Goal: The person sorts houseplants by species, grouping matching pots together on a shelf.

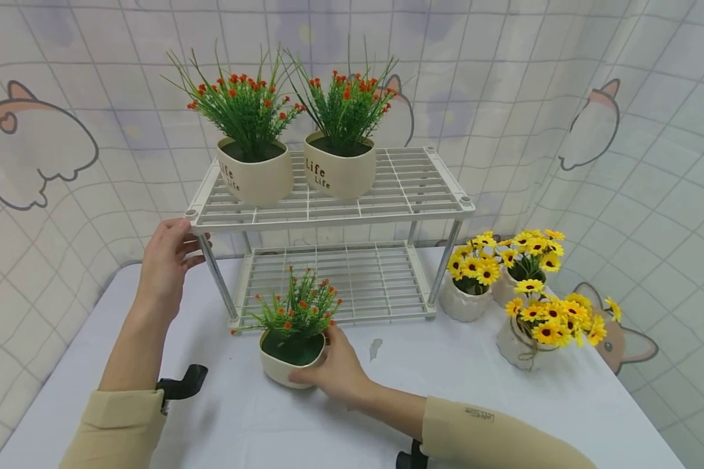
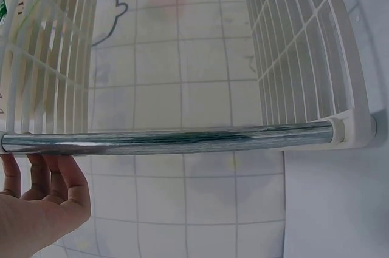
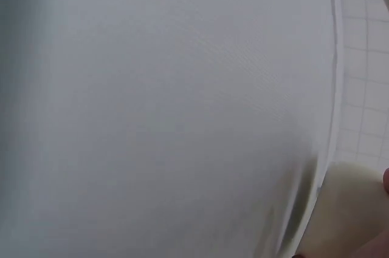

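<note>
My left hand [image 1: 167,267] grips the front left corner of a two-tier white wire rack [image 1: 328,223]. In the left wrist view the bent fingers of that hand [image 2: 45,200] lie against one end of the metal post [image 2: 182,141]. On the table in front of the lower shelf, my right hand [image 1: 337,371] holds the right side of a cream pot [image 1: 281,371] with red-flowered greenery, thumb at its front. The right wrist view shows part of this pot [image 3: 346,209] at lower right. Two similar pots, one left [image 1: 261,179] and one right [image 1: 343,170], stand on the top shelf.
Right of the rack, three white pots with yellow flowers stand on the table: one beside the rack [image 1: 465,303], one behind [image 1: 504,290] and one in front [image 1: 519,348]. A tiled-pattern curtain [image 1: 123,163] with cartoon animals surrounds the white table [image 1: 240,423].
</note>
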Tool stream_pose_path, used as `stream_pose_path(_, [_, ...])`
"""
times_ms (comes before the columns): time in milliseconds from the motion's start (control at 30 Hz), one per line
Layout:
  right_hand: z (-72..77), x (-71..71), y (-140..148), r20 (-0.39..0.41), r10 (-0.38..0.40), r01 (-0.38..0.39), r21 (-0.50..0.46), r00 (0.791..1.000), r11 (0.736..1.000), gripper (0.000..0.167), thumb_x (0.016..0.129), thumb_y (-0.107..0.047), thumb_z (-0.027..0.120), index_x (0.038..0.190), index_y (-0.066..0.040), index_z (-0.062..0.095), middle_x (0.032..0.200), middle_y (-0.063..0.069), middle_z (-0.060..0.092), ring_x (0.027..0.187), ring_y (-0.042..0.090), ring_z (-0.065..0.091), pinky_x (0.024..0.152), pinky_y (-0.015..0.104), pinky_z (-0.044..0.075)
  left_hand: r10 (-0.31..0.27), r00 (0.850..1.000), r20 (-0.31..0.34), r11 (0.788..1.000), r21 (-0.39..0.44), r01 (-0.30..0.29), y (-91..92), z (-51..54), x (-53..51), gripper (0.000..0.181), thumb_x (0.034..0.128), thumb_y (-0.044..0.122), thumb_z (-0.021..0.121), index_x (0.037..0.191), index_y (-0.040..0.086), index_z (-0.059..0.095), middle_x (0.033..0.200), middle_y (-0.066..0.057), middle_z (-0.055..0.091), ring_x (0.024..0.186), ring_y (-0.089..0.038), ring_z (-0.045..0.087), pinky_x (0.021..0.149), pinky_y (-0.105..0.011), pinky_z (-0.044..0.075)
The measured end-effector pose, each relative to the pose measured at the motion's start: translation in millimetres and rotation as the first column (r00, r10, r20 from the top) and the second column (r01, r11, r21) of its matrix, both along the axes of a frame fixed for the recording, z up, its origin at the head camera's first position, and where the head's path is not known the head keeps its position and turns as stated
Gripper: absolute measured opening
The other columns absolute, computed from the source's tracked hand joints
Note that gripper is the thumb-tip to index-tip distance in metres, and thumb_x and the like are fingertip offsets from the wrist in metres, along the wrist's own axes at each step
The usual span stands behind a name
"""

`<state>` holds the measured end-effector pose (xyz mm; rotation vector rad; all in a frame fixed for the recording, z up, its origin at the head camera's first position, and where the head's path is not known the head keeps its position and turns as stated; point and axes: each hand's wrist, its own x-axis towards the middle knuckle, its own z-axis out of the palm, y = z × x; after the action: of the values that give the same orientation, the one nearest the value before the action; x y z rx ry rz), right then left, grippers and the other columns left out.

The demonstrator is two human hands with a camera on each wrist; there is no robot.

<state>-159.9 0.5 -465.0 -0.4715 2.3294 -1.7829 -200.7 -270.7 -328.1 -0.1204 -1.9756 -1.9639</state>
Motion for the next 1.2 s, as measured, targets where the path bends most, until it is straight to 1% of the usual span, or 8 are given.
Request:
stream_pose_path(167, [12.1, 3.0, 18.0, -0.008, 0.013, -0.013, 0.005, 1.0, 1.0, 0.083, 0.071, -0.019, 0.094, 0.139, -0.002, 0.049, 0.13, 0.008, 0.057, 0.125, 0.027, 0.052, 0.112, 0.054, 0.032, -0.006, 1.0, -0.002, 1.0, 0.003, 0.006, 0.3, -0.1, 0.3, 0.025, 0.1092, 0.042, 0.046, 0.116, 0.019, 0.052, 0.115, -0.002, 0.055, 0.11, -0.018, 0.053, 0.091, -0.029, 0.041])
stream_pose_path(333, [26.3, 7.6, 36.1, 0.031, 0.009, -0.01, 0.026, 0.999, 1.0, 0.087, 0.071, -0.022, 0.095, 0.141, -0.003, 0.047, 0.132, 0.009, 0.055, 0.129, 0.029, 0.048, 0.114, 0.059, 0.027, 0.001, 1.0, -0.009, 1.0, -0.016, -0.001, 0.7, 0.8, 1.1, 0.026, 0.1095, 0.043, 0.045, 0.117, 0.019, 0.051, 0.116, -0.003, 0.054, 0.109, -0.018, 0.052, 0.091, -0.028, 0.041])
stream_pose_path(600, [46.4, 17.1, 63.4, 0.102, 0.014, -0.012, -0.014, 0.995, 1.0, 0.087, 0.074, -0.016, 0.093, 0.143, -0.001, 0.043, 0.135, 0.011, 0.051, 0.132, 0.03, 0.045, 0.111, 0.061, 0.034, -0.007, 1.0, -0.011, 1.0, -0.011, 0.007, 0.0, 1.5, 1.0, 0.026, 0.1092, 0.043, 0.046, 0.117, 0.019, 0.052, 0.115, -0.003, 0.055, 0.109, -0.019, 0.053, 0.091, -0.029, 0.041])
stream_pose_path(733, [58.5, 19.7, 76.9, 0.107, -0.005, 0.004, 0.008, 0.994, 1.0, 0.088, 0.073, -0.018, 0.093, 0.144, -0.002, 0.044, 0.137, 0.011, 0.052, 0.13, 0.028, 0.046, 0.108, 0.058, 0.039, -0.016, 1.0, 0.01, 1.0, 0.007, 0.016, -0.7, 2.1, 1.3, 0.026, 0.1091, 0.043, 0.046, 0.117, 0.019, 0.052, 0.115, -0.004, 0.055, 0.108, -0.019, 0.053, 0.091, -0.03, 0.041])
stream_pose_path(900, [72.4, 20.9, 92.8, 0.093, -0.035, 0.032, 0.033, 0.995, 0.999, 0.087, 0.072, -0.019, 0.094, 0.144, -0.004, 0.046, 0.136, 0.01, 0.054, 0.126, 0.025, 0.048, 0.099, 0.049, 0.045, -0.03, 0.999, 0.019, 1.0, 0.007, 0.03, -1.6, 2.9, 1.5, 0.027, 0.1096, 0.043, 0.044, 0.118, 0.019, 0.052, 0.114, -0.004, 0.055, 0.109, -0.019, 0.053, 0.091, -0.03, 0.042])
stream_pose_path(1000, [79.6, 21.7, 101.4, 0.084, -0.056, 0.052, 0.049, 0.995, 0.997, 0.088, 0.073, -0.02, 0.094, 0.144, -0.004, 0.046, 0.137, 0.01, 0.054, 0.126, 0.025, 0.049, 0.097, 0.044, 0.047, -0.036, 0.999, 0.018, 0.999, 0.009, 0.035, -1.8, 3.3, 1.5, 0.027, 0.1098, 0.043, 0.043, 0.118, 0.018, 0.052, 0.114, -0.004, 0.055, 0.108, -0.019, 0.053, 0.09, -0.03, 0.042])
stream_pose_path(1100, [86.8, 23.2, 109.6, 0.083, -0.067, 0.062, 0.053, 0.994, 0.997, 0.089, 0.074, -0.022, 0.094, 0.146, -0.005, 0.043, 0.139, 0.012, 0.053, 0.128, 0.026, 0.048, 0.098, 0.043, 0.046, -0.035, 0.999, 0.016, 0.999, 0.0, 0.035, -1.8, 3.2, 1.5, 0.028, 0.11, 0.043, 0.042, 0.118, 0.019, 0.051, 0.114, -0.004, 0.055, 0.108, -0.019, 0.053, 0.091, -0.03, 0.042])
stream_pose_path(1200, [93.8, 24.3, 117.7, 0.077, -0.071, 0.067, 0.055, 0.995, 0.996, 0.089, 0.076, -0.023, 0.093, 0.147, -0.005, 0.042, 0.14, 0.012, 0.052, 0.129, 0.026, 0.048, 0.101, 0.045, 0.046, -0.031, 0.999, 0.013, 0.999, -0.017, 0.031, -1.6, 2.9, 1.3, 0.028, 0.1102, 0.043, 0.041, 0.119, 0.019, 0.051, 0.115, -0.004, 0.054, 0.109, -0.019, 0.053, 0.091, -0.03, 0.041])
